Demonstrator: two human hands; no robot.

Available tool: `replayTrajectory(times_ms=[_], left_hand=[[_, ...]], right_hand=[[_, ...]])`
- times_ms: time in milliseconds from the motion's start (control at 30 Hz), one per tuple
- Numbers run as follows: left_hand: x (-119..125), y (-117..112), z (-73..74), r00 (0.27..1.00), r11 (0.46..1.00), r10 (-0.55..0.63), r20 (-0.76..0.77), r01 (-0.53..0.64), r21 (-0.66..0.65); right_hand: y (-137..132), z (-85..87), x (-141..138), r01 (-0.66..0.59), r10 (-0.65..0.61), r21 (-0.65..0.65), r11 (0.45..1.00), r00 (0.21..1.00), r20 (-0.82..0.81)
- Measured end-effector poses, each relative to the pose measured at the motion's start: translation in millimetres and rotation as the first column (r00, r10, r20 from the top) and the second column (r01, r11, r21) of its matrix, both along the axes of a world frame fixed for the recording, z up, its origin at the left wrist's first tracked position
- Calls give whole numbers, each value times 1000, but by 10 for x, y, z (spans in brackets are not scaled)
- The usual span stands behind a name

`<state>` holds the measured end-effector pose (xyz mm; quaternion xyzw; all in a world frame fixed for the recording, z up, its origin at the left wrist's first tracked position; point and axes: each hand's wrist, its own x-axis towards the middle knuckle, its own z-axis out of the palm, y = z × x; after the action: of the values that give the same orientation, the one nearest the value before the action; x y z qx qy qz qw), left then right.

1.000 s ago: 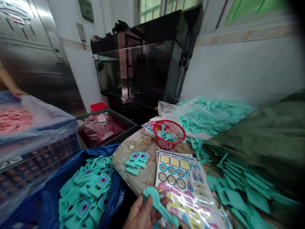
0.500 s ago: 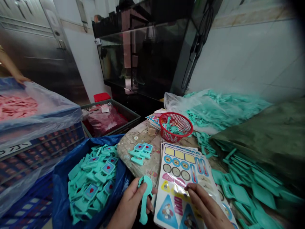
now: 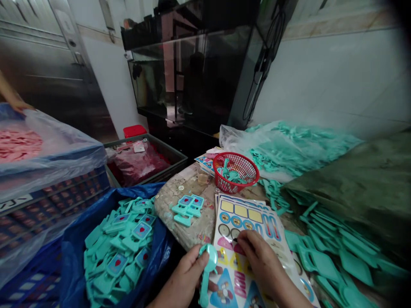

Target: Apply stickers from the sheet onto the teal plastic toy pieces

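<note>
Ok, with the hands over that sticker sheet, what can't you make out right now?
Head view only:
Sticker under the right hand: hidden by its fingers.
Teal plastic piece: partly hidden by the left hand.
Sticker sheet: lower edge cut off by the frame.
Pink pieces: blurred under plastic film.
Co-worker's arm: cut off by the left edge.

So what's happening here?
A person's left hand grips a teal plastic piece with a round head, while the fingers of the right hand rest on a glossy printed sticker sheet. Beside them, a blue plastic bag is heaped with teal plastic pieces bearing red-heart labels. At the far left, a co-worker's hand rests on clear plastic film over pink pieces.
</note>
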<state>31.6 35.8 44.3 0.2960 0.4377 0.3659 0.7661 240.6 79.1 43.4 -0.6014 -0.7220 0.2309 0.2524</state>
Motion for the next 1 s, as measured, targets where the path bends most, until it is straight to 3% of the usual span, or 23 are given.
replayTrajectory(times_ms=[267, 600, 767, 1000], left_hand=[[144, 88, -89, 1000, 999, 10, 13, -9, -42], [147, 204, -26, 999, 997, -19, -28, 16, -81], [147, 203, -79, 999, 998, -35, -39, 33, -59], [153, 207, -31, 997, 997, -58, -59, 56, -44]], right_hand=[[54, -79, 22, -9, 7, 19, 1000, 996, 86], [117, -127, -50, -8, -3, 72, 997, 988, 154], [130, -101, -74, -39, 32, 43, 998, 988, 151], [180, -89, -96, 3, -4, 6, 1000, 983, 184]])
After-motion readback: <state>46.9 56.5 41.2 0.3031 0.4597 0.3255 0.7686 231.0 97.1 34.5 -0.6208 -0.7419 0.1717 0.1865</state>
